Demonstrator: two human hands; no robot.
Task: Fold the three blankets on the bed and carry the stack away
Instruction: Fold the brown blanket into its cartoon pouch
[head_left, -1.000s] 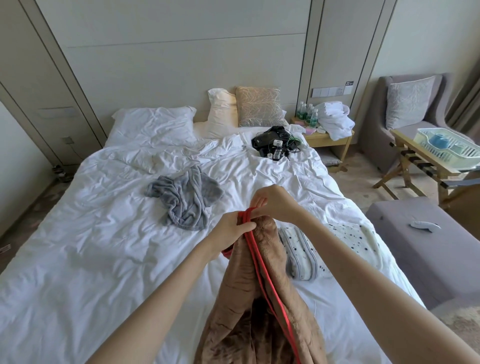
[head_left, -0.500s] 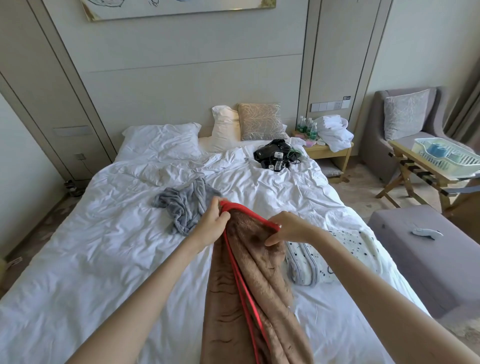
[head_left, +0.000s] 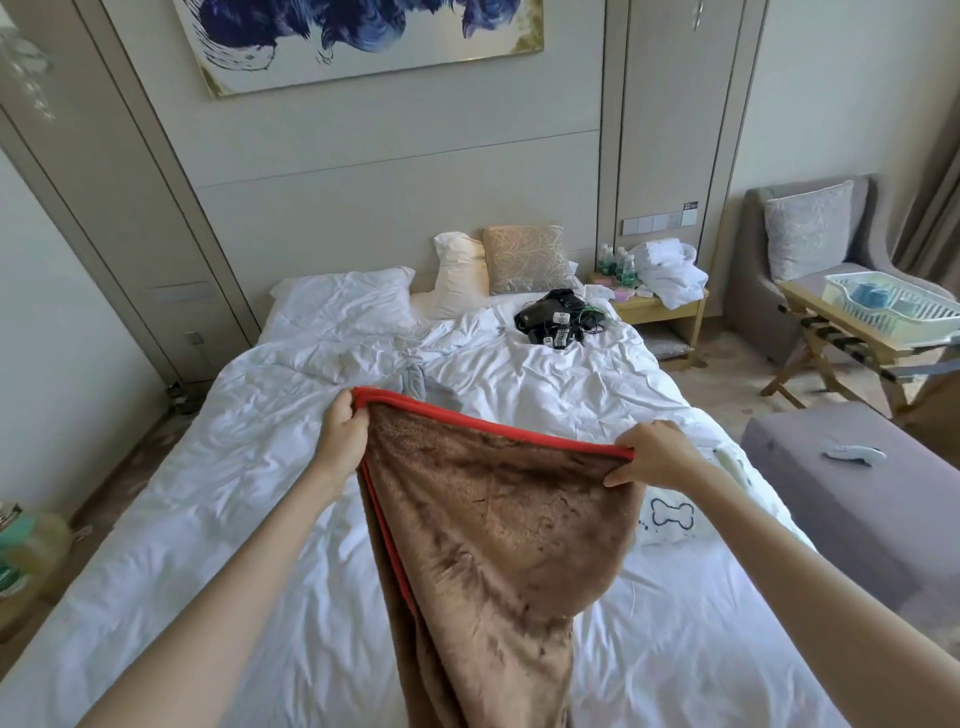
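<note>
Head view: the brown blanket (head_left: 498, 519) is gripped along its red edge by left hand (head_left: 343, 431) and right hand (head_left: 652, 454), spread above the bed (head_left: 208, 493); blanket 1 of 3 seems in hand, a fold next.

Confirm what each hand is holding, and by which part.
Both grip the brown blanket by its red edge: left hand at the corner, right hand farther along to the right.

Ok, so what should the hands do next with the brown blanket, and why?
Probably pull the left hand and right hand wider apart. Both grip the red edge of the brown blanket, and the cloth below hangs bunched, so stretching should flatten it for folding.
</note>
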